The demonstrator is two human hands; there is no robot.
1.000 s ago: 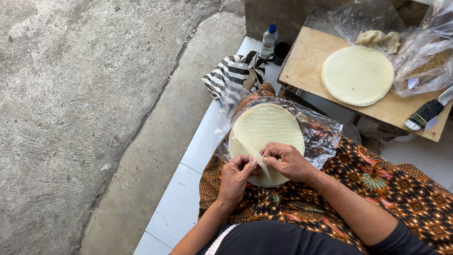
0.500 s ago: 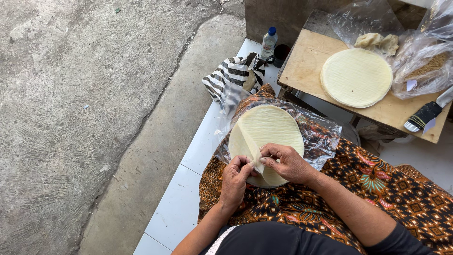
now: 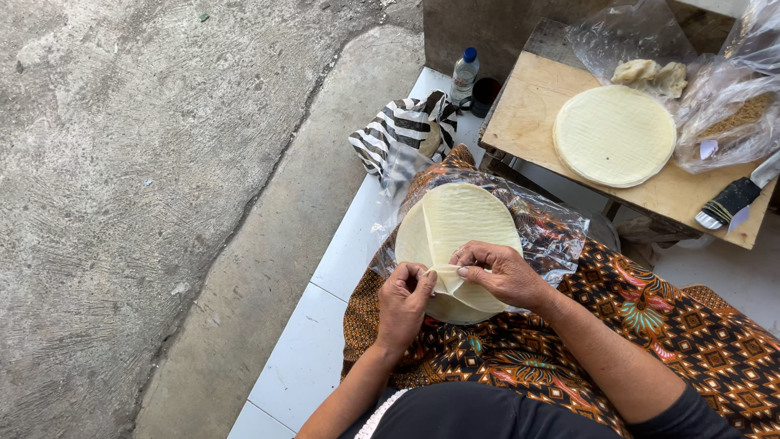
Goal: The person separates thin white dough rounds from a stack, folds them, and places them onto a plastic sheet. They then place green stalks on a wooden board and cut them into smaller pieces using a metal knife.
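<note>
**Head view: two hands peeling a thin wrapper from a stack on the lap**

The concrete ground [image 3: 146, 162] is filling the left side, and a white tiled ledge [image 3: 325, 325] is running along it. A patterned brown cloth [image 3: 650, 325] is covering the person's lap. A wooden tabletop [image 3: 528, 106] is standing at upper right, carrying a second round stack of wrappers [image 3: 614, 135], clear plastic bags [image 3: 723, 114] and a black-handled tool [image 3: 731, 199]. On the lap, a round stack of pale wrappers [image 3: 463, 219] is lying on a clear plastic sheet [image 3: 552, 236]. A striped bag [image 3: 398, 130] and a small water bottle [image 3: 464, 75] are sitting on the ledge beyond it. The right hand [image 3: 500, 272] is pinching the lifted edge of the top wrapper [image 3: 443, 280], its fingers closed on the sheet. The left hand [image 3: 405, 301] is meeting it at the same edge, fingers curled and touching the wrapper just beside the right fingertips.
</note>
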